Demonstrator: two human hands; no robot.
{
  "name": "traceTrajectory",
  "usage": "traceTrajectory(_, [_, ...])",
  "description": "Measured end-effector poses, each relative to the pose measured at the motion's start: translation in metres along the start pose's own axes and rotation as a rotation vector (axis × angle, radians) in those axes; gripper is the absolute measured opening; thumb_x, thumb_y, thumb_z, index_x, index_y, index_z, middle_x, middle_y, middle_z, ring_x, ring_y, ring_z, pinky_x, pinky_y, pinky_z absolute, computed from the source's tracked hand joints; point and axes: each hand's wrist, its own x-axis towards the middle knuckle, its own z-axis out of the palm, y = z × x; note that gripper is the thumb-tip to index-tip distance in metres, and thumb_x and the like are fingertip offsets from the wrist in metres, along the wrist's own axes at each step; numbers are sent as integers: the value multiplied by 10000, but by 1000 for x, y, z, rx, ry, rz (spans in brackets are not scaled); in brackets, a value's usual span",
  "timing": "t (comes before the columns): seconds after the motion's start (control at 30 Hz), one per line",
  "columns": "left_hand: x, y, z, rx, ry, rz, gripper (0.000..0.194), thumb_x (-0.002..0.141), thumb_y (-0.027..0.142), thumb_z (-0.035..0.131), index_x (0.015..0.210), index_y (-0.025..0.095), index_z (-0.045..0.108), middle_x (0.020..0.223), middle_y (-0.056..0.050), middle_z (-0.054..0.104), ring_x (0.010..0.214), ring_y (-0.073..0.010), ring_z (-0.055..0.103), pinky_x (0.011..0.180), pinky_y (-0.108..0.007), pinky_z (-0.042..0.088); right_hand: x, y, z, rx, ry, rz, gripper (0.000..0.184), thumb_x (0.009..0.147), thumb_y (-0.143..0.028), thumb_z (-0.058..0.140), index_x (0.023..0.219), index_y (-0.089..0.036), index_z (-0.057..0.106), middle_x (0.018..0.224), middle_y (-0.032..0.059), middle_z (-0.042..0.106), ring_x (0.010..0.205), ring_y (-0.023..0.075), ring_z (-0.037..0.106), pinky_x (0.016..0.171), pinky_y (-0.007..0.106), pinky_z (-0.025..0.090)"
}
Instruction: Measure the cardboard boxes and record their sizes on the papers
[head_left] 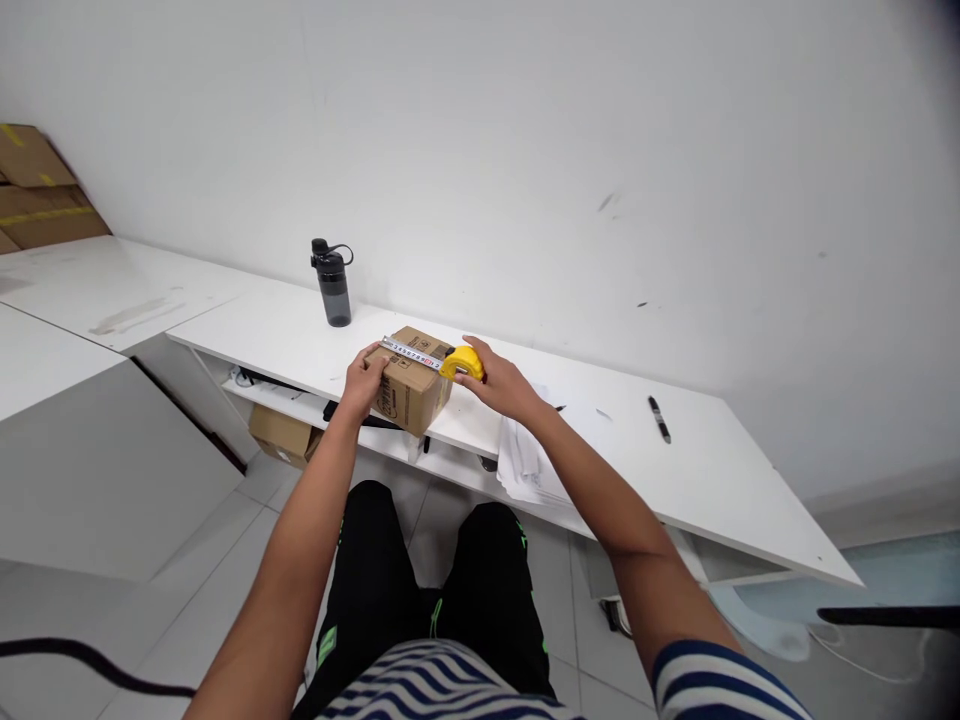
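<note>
A small cardboard box (411,392) stands near the front edge of a white desk (675,470). My left hand (366,380) grips the box's left side, its thumb pinning the end of a tape blade (411,351) on the top edge. The blade stretches across the box top to a yellow tape measure (463,363). My right hand (499,382) is closed round that yellow case, at the box's right end.
A dark water bottle (332,283) stands behind the box near the wall. White papers (529,455) lie under my right forearm. A black marker (659,419) lies to the right. Another carton (281,434) sits under the desk; cardboard boxes (37,190) are stacked far left.
</note>
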Motion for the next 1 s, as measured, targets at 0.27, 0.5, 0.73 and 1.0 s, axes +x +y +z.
traceTrajectory(0.27, [-18,0,16,-18,75,36,501,796,300,614,1282,182,597,1230,-99,669,1051,-216,646,938,-351,522,76,-33,40,29,-22,-131,646,911,-437,498,1488,-203,328,1429,129,520,1217,308,548,999,459,441])
traceTrajectory(0.5, [-15,-1,13,-82,77,8,538,839,325,580,1357,193,520,1278,-104,643,1079,-209,648,922,-332,532,117,-57,59,16,-36,-225,594,934,-369,484,1482,-201,329,1411,146,516,1192,304,564,1016,484,436])
traceTrajectory(0.73, [-62,10,36,133,365,274,618,895,423,549,1452,215,379,1565,-134,317,1487,-266,244,1209,-422,253,0,-42,46,333,358,4,741,931,-612,429,1528,-264,161,1528,116,364,1335,267,453,1042,420,466])
traceTrajectory(1.0, [-169,-12,93,-103,-392,44,678,760,745,556,1125,178,629,1027,-116,691,1016,-276,656,860,-373,555,-129,10,52,523,172,64,754,924,-722,285,1503,-240,264,1333,127,549,1024,206,629,868,349,549])
